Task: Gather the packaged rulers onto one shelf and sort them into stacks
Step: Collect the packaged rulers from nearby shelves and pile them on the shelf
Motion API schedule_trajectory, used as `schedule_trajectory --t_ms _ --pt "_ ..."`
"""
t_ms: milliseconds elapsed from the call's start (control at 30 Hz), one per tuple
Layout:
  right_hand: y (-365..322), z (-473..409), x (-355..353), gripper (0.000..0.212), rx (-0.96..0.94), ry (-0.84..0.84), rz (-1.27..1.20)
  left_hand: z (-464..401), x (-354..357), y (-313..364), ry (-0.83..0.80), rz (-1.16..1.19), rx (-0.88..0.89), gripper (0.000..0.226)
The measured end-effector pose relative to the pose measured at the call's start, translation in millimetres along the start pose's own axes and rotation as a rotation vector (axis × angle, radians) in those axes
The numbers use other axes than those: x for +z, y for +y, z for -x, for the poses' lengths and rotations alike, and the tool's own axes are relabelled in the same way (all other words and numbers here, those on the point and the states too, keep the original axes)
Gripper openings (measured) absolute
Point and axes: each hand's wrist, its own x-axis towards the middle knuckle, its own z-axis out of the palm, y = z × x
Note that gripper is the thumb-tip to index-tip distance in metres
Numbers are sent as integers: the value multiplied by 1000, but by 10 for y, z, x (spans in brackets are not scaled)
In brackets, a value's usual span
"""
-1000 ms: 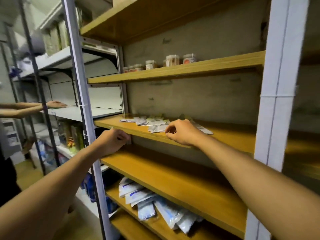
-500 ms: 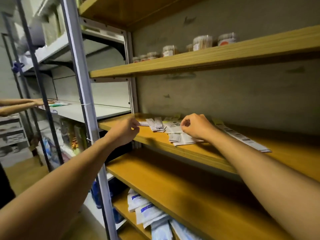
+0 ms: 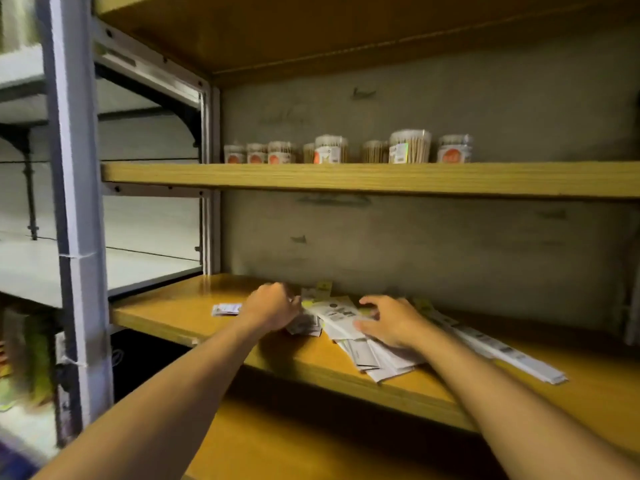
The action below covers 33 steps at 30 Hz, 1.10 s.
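A wooden yellow-brown middle shelf (image 3: 166,313) carries a loose pile of flat white packaged rulers (image 3: 360,344). The left hand (image 3: 272,308) lies at the pile's left edge, fingers curled round some small packets there; exactly what they pinch is hidden. The right hand (image 3: 388,323) rests on top of the pile, fingers spread and pressing the packages. Right of the pile, long narrow white ruler packs (image 3: 512,355) lie along the same shelf. A single small white packet (image 3: 227,309) lies left of the left hand. On the shelf above (image 3: 346,178) stand clear round tubs of wooden sticks (image 3: 408,147).
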Motion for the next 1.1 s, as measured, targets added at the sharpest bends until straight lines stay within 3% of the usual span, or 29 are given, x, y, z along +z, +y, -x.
schedule_trajectory --t_ms 100,200,333,500,633,767,967,1100 --pt "-9 133 19 41 -33 -48 26 -130 142 28 -93 -126 -45 55" --pt "-43 150 -49 31 8 -45 41 -133 185 112 -117 -276 -50 56" --pt "-140 65 -143 45 84 -23 92 -131 99 95 -113 -255 -43 49" --pt "-238 -54 -146 59 138 -109 109 -147 -39 -83 -170 -170 -19 27" --pt "-267 -76 -216 82 190 -206 -110 -167 -88 -160 -155 -98 -78 40" --pt "-228 -67 -286 81 258 -325 -161 -130 -206 -134 -337 -83 -159 50" --pt "-151 -50 -315 56 285 -327 -124 -154 -315 -138 -318 81 -155 45" --pt "-104 -6 -331 76 284 -313 -231 -93 -439 -127 -323 538 -150 32"
